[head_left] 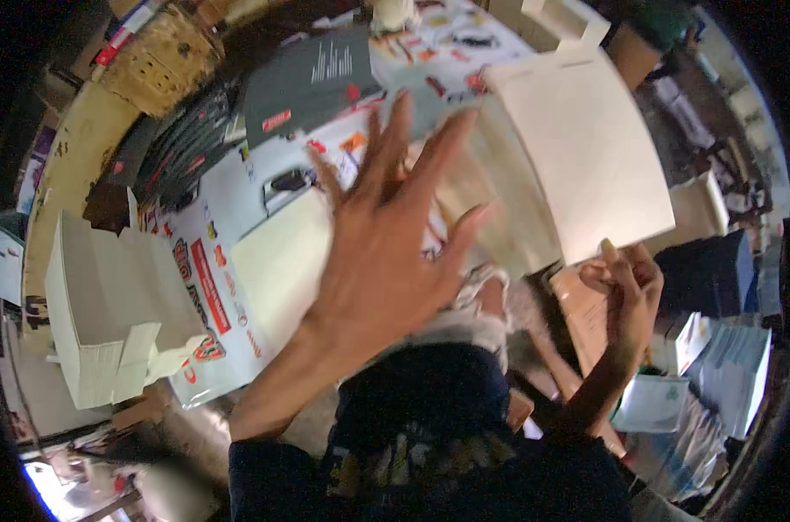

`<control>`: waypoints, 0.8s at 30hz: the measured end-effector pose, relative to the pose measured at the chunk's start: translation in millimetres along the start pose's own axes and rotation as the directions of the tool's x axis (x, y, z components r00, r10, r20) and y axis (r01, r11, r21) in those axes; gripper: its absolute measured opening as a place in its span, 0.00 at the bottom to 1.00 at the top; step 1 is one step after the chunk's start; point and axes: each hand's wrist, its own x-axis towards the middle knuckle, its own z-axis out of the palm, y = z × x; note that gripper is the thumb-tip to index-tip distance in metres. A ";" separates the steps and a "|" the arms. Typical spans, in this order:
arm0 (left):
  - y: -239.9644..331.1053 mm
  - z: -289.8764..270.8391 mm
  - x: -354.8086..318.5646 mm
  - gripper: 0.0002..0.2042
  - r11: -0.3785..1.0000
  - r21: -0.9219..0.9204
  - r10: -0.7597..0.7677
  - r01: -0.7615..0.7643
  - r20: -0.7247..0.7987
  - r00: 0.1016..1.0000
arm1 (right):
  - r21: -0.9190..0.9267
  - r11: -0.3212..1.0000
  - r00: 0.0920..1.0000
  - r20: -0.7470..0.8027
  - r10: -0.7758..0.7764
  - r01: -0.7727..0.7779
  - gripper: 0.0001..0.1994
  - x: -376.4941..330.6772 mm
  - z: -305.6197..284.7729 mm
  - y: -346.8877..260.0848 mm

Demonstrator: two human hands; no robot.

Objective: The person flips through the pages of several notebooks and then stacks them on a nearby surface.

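My left hand (382, 248) hovers over the table with its fingers spread and nothing in them; the fingertips are slightly blurred. Below and beside it lies a pale cream sheet (282, 265), partly hidden by the hand. My right hand (625, 287) pinches the near edge of a large cream card sheet (586, 157), tilted up at the right. Between the hands is a blurred pale surface that I cannot make out clearly. A dark grey printed sheet (308, 83) lies beyond my left hand.
A printed poster (212, 204) covers the table. Nested cream card trays (107, 339) stand at the left, near a pile of dark printed pieces (181, 143). A worn wooden board with sockets (160, 70) sits far left. Stacks of bluish paper (734, 374) stand at the right.
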 end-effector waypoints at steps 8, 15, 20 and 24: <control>-18.5 -7.0 -133.1 0.39 0.845 0.521 -0.433 0.121 0.535 0.726 | -0.147 0.968 0.842 0.531 -0.095 0.202 0.12 -32.4 -6.8 -7.4; -35.9 -45.4 -119.5 0.28 0.935 0.098 -0.351 0.342 0.417 0.839 | -0.148 0.880 0.565 0.715 0.411 -0.452 0.13 -94.3 126.8 76.6; -46.1 -54.4 -122.7 0.28 0.934 -0.063 -0.304 0.352 0.380 0.874 | 0.013 0.719 0.364 0.868 0.337 -0.695 0.18 -86.5 149.9 97.6; -49.6 -57.7 -125.4 0.28 0.917 -0.081 -0.332 0.392 0.392 0.858 | 0.025 0.793 0.370 0.893 0.256 -0.609 0.17 -81.5 157.3 100.7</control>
